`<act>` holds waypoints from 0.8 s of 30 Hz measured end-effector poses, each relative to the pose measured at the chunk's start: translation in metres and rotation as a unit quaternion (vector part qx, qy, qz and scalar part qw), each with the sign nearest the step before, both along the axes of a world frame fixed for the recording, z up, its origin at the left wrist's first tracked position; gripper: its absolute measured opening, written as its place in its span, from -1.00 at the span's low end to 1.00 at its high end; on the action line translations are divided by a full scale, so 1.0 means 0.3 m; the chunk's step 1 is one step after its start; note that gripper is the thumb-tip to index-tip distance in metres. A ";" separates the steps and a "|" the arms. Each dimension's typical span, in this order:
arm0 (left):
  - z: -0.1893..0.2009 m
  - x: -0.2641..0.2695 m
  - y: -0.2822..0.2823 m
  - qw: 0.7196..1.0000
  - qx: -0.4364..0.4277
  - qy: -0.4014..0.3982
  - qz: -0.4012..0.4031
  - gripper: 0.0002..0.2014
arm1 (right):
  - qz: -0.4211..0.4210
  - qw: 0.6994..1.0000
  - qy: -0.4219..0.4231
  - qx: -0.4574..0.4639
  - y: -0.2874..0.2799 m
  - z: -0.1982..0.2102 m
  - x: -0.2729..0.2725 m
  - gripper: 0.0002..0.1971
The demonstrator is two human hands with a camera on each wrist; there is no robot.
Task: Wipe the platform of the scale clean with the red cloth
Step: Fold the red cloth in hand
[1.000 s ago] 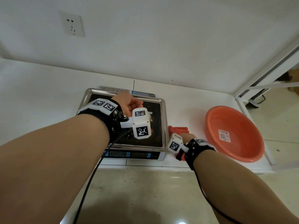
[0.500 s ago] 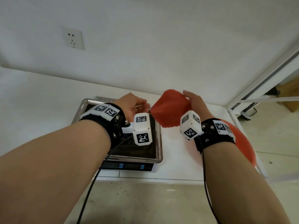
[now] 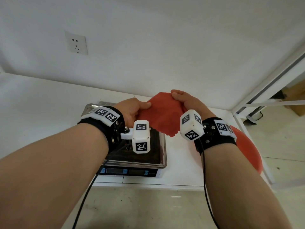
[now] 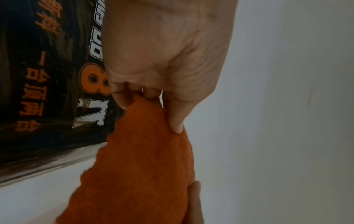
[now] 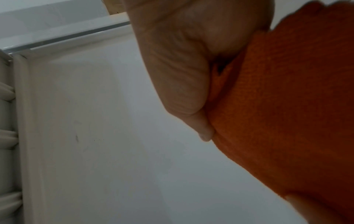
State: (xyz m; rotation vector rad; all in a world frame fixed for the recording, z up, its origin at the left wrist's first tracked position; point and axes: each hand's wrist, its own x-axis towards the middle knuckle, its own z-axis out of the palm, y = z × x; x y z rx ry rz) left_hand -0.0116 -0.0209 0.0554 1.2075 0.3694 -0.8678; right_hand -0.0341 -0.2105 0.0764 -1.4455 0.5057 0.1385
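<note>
While both hands hold it up in the air, the red cloth hangs spread between them, above the far right corner of the scale and clear of it. On the left hand the fingers are curled, with thumb and fingertips pinching one corner of the cloth; on the right hand the fingers are folded tight round the opposite edge, bunching it against the palm. Below them the platform, a steel tray with a dark printed sheet on it, sits toward the front edge of the white bench, its display facing the person. An orange-red basin stands near the right edge of the bench, mostly hidden by the right forearm.

By the look of it, the cloth is in hand and being opened out or refolded, so only the fetching is done. Nothing has touched the platform yet; the whole wipe is still left, and whether the surface carries dirt cannot be told from here.
</note>
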 end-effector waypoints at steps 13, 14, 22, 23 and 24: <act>0.015 0.013 -0.010 0.998 -0.040 -0.039 0.004 -0.71 | 0.053 0.995 -0.011 0.083 0.018 -0.024 0.017 -0.66; 0.014 0.012 -0.012 0.998 -0.043 -0.038 0.000 -0.67 | 0.058 0.994 -0.009 0.097 0.025 -0.028 0.016 -0.66; 0.005 0.045 -0.020 0.994 -0.104 -0.003 0.046 -0.68 | 0.123 0.966 -0.012 0.229 0.125 -0.051 -0.028 -0.60; -0.002 0.047 -0.022 0.994 -0.099 -0.004 0.043 -0.66 | 0.139 0.961 -0.028 0.237 0.135 -0.067 -0.025 -0.57; -0.005 0.046 -0.024 0.995 -0.085 -0.015 0.040 -0.66 | 0.145 0.961 -0.037 0.233 0.142 -0.083 -0.014 -0.56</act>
